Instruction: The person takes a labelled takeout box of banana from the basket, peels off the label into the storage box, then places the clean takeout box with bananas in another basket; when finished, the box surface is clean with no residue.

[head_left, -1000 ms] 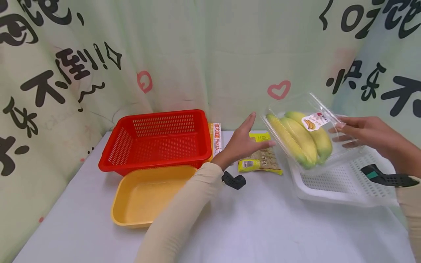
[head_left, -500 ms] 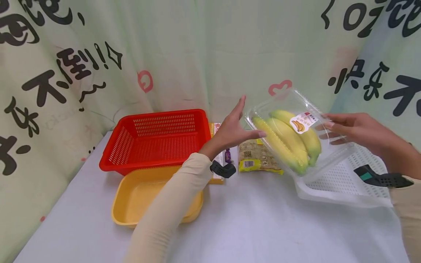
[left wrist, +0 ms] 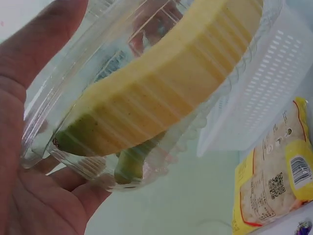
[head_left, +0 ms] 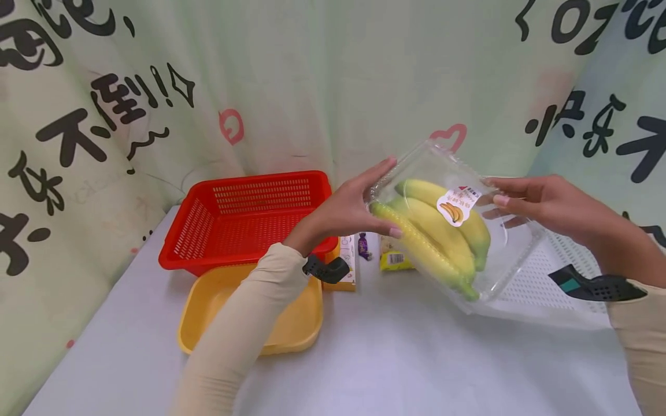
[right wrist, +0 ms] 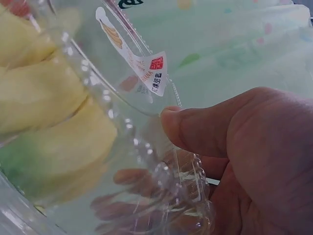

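Grip: left hand (head_left: 346,211), right hand (head_left: 541,202) both clasp banana box (head_left: 452,231); right fingers blurred behind plastic.

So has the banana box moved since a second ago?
Yes. The banana box has shifted left, toward the red basket and off the white tray; both hands now hold it.

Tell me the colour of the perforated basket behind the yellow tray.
Red. The perforated basket shows best in the head view, just behind the yellow tray.
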A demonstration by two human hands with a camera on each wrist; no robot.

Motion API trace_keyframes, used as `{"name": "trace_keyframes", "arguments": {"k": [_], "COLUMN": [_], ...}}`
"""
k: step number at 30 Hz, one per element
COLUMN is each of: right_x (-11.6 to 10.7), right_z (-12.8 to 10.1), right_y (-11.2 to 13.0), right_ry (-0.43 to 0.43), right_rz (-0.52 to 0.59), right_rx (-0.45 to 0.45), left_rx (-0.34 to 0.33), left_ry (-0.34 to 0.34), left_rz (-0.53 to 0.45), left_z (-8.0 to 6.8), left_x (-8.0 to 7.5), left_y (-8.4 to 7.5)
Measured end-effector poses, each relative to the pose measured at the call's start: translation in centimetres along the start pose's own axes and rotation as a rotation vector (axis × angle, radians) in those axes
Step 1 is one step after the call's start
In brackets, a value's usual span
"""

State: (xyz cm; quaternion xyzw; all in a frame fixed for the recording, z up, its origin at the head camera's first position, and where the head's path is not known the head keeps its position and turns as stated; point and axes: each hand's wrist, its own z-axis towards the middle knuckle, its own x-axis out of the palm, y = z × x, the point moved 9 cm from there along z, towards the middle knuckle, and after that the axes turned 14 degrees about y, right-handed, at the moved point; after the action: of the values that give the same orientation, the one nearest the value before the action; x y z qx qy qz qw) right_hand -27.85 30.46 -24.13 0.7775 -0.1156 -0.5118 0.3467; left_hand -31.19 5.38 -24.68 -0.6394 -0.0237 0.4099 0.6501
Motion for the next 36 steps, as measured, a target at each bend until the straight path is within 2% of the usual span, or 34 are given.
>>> {"name": "trace_keyframes", "arguments": {"k": [6, 13, 18, 23, 30, 36], "right_x": [1.1, 2.1, 2.9, 4.1, 5.5, 7.5], "right_z": [0.6, 1.2, 1.5, 1.8, 2.0, 2.8], "right_y": [0.6, 1.7, 2.0, 2.5, 2.8, 3.0], "right_ry": [0.000, 0.003, 0.037, 0.069, 0.107, 0.177], "right_rz": [0.022, 0.015, 0.026, 0.021, 0.058, 0.096], "right_rx": [-0.081, -0.163, -0.193, -0.198, -0.193, -0.237], "left_rx": [0.024, 0.030, -0.016, -0.079, -0.115, -0.136], "left_ry": [-0.033, -0.077, -0.109, -0.128, -0.164, -0.218], "left_rz": [0.018, 0.108, 0.132, 0.114, 0.120, 0.044], "left_z": [-1.7, -3.4, -4.8, -6.3, -8.2, -10.2], "left_x": [0.2, 0.2, 0.6, 1.0, 1.9, 3.1], "left_y": [-0.2, -0.4, 0.4, 1.3, 1.9, 2.9]}}
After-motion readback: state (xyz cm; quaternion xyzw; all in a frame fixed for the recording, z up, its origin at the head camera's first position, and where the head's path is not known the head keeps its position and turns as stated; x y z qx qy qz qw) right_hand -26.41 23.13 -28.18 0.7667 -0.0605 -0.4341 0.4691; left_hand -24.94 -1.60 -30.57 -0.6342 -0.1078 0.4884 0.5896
